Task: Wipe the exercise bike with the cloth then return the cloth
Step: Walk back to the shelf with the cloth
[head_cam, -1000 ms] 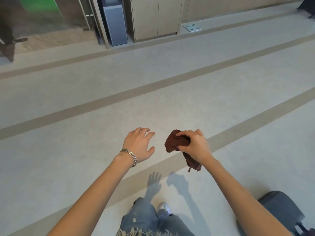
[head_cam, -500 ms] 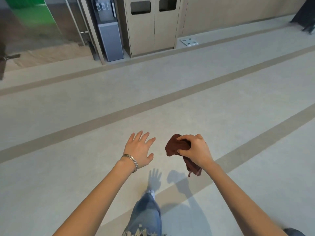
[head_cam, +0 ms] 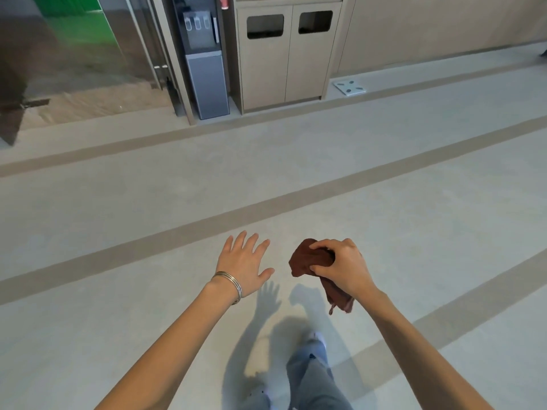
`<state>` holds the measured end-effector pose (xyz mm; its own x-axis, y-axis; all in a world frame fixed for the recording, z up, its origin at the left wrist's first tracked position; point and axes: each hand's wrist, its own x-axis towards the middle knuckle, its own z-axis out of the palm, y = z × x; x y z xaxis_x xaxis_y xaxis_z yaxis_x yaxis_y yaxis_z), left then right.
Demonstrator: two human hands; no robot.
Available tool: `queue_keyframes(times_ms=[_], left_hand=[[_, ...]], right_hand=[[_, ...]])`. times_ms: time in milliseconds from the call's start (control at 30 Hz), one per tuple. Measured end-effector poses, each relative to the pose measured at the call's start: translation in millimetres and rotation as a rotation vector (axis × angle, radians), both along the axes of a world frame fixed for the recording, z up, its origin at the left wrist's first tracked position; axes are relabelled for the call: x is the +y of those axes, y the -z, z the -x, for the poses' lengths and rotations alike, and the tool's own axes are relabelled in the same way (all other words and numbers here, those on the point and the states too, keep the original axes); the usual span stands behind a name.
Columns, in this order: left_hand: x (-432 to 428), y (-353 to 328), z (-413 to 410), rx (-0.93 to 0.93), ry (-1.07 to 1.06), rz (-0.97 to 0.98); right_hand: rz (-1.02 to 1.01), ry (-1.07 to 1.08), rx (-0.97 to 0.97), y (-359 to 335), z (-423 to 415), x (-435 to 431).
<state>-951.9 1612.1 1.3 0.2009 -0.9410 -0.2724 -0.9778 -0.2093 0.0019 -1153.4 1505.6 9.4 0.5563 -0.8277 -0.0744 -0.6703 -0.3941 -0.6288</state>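
1. The twin-flap bin cabinet point(head_cam: 288, 54) now looms closer ahead; she's walking toward it.
2. Right hand point(head_cam: 343, 269) clutches the maroon cloth point(head_cam: 310, 258), well short of it; left hand point(head_cam: 245, 263) stays splayed, empty.
3. Bike unseen: likely the return leg.

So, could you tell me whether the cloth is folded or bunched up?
Bunched up: the cloth is crumpled in the right hand, one end dangling below.

Left hand point(head_cam: 243, 261): fingers now spread flat, curled a second ago.
Cabinet point(head_cam: 288, 54): slid down from top edge, both dark openings now showing.
Water dispenser point(head_cam: 204, 57): more of front visible at upper centre.
Dark bag: gone from lower right corner.
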Motion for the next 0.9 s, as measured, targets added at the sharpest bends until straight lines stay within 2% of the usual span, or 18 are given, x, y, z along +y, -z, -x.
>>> queue_keyframes(times_ms=[133,367,567,900], left_hand=[[-48.2,15.6,-16.1,0.006,-0.041,-0.010],[-181.8,13.5,-25.0,0.038,-0.065,-0.019],[-304.9,-2.4,-32.7,0.053,-0.102,0.081],[-413.3,15.7,-71.4,0.083,-0.115,-0.003]], right_hand=[[-0.050,-0.036,0.005,16.7,-15.7,-52.6],[-0.099,-0.044,0.026,16.5,-30.8,-192.6],[-0.022,-0.047,0.004,-4.8,-43.3,-320.1],[-0.001,-0.133,0.098,14.0,-81.5,-436.2]])
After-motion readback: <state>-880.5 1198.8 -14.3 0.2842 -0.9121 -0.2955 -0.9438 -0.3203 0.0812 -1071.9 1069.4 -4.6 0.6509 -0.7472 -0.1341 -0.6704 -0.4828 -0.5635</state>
